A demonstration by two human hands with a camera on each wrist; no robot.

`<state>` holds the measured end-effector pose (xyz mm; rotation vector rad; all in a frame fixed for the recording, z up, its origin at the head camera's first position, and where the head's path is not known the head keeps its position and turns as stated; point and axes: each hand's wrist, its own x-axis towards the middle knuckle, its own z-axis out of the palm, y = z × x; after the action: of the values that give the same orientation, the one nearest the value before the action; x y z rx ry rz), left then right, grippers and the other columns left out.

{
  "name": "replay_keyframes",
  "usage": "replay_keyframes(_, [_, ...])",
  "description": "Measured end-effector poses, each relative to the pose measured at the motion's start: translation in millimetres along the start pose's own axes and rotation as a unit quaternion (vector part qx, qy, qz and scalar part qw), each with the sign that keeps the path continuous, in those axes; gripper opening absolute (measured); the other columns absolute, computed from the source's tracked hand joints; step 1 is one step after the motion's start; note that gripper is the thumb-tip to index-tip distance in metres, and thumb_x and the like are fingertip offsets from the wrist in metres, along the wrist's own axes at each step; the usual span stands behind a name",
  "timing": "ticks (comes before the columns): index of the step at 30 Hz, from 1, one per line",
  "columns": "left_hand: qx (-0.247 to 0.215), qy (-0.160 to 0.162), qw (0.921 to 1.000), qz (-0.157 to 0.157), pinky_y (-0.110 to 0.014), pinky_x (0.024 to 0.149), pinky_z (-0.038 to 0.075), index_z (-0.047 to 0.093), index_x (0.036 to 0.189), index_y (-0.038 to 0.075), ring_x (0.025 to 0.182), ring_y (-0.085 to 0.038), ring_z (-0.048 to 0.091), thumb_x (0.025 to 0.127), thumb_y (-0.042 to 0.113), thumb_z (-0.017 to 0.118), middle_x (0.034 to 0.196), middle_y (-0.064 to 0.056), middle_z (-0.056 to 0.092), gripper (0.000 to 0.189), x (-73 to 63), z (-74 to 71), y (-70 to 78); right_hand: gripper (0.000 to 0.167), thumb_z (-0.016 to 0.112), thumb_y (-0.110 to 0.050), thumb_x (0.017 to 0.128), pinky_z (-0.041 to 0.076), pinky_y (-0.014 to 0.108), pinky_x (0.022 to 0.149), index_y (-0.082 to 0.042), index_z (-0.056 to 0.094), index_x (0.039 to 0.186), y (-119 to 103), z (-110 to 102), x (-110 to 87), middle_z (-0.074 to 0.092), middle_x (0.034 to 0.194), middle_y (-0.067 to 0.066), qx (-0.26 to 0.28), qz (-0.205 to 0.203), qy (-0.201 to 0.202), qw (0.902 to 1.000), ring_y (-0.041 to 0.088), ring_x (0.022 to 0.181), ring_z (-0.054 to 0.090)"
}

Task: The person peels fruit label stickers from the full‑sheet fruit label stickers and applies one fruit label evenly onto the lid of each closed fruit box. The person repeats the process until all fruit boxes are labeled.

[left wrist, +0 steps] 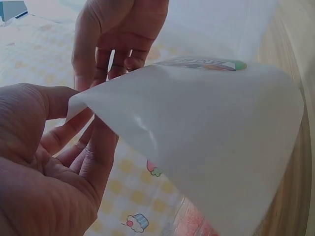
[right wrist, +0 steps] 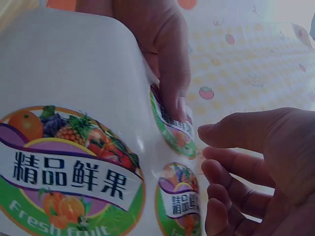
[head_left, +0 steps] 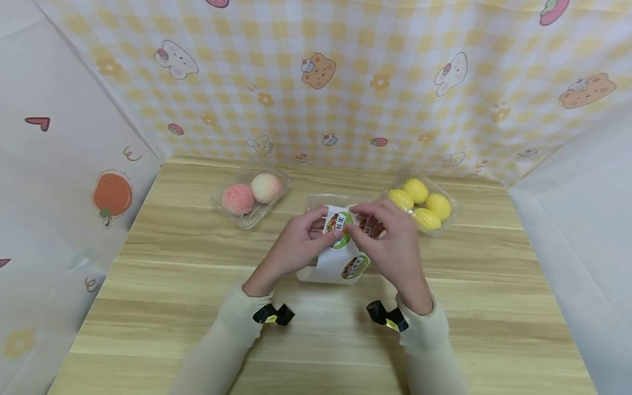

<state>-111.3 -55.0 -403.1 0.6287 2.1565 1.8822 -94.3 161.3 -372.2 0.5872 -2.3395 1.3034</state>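
In the head view, my left hand [head_left: 301, 241] pinches a white sheet of oval fruit stickers [head_left: 326, 260] between thumb and fingers. The sheet bends over at its upper edge; its white back shows in the left wrist view. Across from it, my right hand [head_left: 392, 236] has thumb and curled forefinger together at the sheet's bent edge, beside a sticker [right wrist: 174, 130]. A larger sticker [right wrist: 74, 172] with Chinese lettering, "Fresh fruit" and fruit pictures faces the right wrist camera. Under the hands stands a clear plastic box [head_left: 316, 200], its contents mostly hidden.
A clear box with two pink and white peach-like fruits [head_left: 238, 198] is at the back left. At the back right, another clear box holds several yellow lemon-like fruits [head_left: 438, 207]. Behind the wooden table [head_left: 187, 307] hangs a checked cloth [head_left: 345, 109].
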Motion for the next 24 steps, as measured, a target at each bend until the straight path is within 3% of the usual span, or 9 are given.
replay_keyframes(6, [-0.001,-0.003,0.9999,0.016,-0.036,0.082,0.066,0.066,0.138,-0.001,0.102,-0.026,0.081,0.108,0.011,0.07,0.119,-0.017,0.079,0.032,-0.5,2.0,1.5,0.025,0.093,0.0,0.087,0.05,0.019,0.063,-0.005,0.084,0.11,0.6,3.7,-1.6,0.067,0.09,0.005,-0.004,0.007,-0.001,1.0,0.017,0.072,0.06])
replay_keyframes(14, [-0.014,-0.008,0.9998,0.015,-0.036,0.083,0.066,0.067,0.137,-0.004,0.105,-0.028,0.08,0.108,0.008,0.068,0.123,-0.02,0.075,0.031,-1.4,5.2,4.6,0.026,0.093,0.002,0.086,0.05,0.02,0.062,-0.006,0.084,0.109,2.1,4.2,-2.6,0.067,0.089,0.004,0.0,0.007,0.003,1.0,0.017,0.07,0.06])
replay_keyframes(24, [0.0,-0.009,0.9999,0.015,-0.034,0.08,0.065,0.07,0.138,-0.003,0.1,-0.023,0.08,0.108,0.012,0.068,0.118,-0.016,0.077,0.033,-2.5,6.0,2.5,0.023,0.093,0.003,0.086,0.049,0.018,0.061,-0.004,0.084,0.105,3.4,4.7,-2.9,0.067,0.088,0.005,-0.004,-0.006,0.008,0.9999,0.014,0.068,0.059])
